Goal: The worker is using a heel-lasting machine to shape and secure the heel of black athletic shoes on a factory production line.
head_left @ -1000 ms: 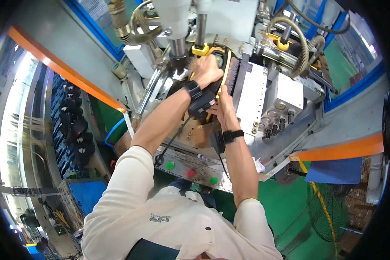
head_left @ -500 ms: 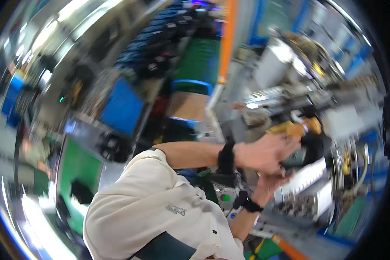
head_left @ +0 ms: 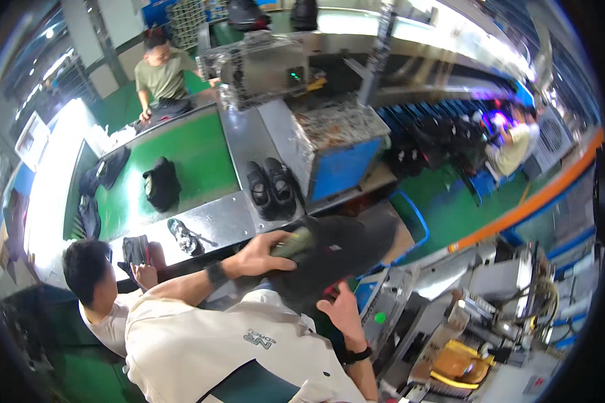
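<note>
While left hand (head_left: pixel 262 256) clasps black shoe (head_left: pixel 343 254) with curled fingers, long axis toward two o'clock, right hand (head_left: pixel 346 314) sits at six o'clock, fingers parted, contact unclear.

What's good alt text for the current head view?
A person's left hand grips a blurred black shoe, with the right hand against or close to its near side. Beyond, a pair of black shoes sits on a metal bench beside a green surface; machinery fills the lower right, and three co-workers are nearby.
</note>
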`<action>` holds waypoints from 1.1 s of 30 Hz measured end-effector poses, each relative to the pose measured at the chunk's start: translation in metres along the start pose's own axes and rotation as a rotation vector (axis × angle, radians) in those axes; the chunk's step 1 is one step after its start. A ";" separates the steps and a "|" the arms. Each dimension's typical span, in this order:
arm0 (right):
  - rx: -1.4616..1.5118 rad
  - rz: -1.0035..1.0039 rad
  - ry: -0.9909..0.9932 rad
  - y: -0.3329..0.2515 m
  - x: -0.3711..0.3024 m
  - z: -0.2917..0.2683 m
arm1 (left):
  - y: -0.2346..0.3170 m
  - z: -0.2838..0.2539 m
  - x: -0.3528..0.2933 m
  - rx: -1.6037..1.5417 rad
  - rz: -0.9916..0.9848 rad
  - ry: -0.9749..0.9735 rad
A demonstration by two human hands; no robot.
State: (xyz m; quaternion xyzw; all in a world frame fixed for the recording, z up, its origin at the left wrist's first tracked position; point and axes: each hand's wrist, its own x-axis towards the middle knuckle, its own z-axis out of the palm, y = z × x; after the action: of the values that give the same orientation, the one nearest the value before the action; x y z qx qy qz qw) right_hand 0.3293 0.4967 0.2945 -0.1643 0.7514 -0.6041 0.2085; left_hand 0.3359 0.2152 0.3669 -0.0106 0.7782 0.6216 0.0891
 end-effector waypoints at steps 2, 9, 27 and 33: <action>-0.075 -0.028 -0.242 -0.046 0.058 0.001 | -0.020 -0.043 -0.020 -0.214 -0.153 0.188; -0.416 -0.615 -0.412 -0.289 0.333 0.001 | -0.125 -0.161 -0.023 -0.658 -0.137 0.749; -1.183 -0.232 0.082 -0.522 0.950 0.159 | -0.394 -0.661 0.314 0.138 -0.620 1.330; -0.962 -0.246 0.035 -0.513 0.951 0.170 | -0.447 -0.656 0.394 0.586 -0.721 1.256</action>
State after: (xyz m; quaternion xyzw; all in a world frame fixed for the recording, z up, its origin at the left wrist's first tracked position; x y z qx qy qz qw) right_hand -0.4033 -0.2311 0.6553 -0.3190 0.9235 -0.2118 0.0234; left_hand -0.0771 -0.4853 0.0144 -0.5887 0.7638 0.2008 -0.1725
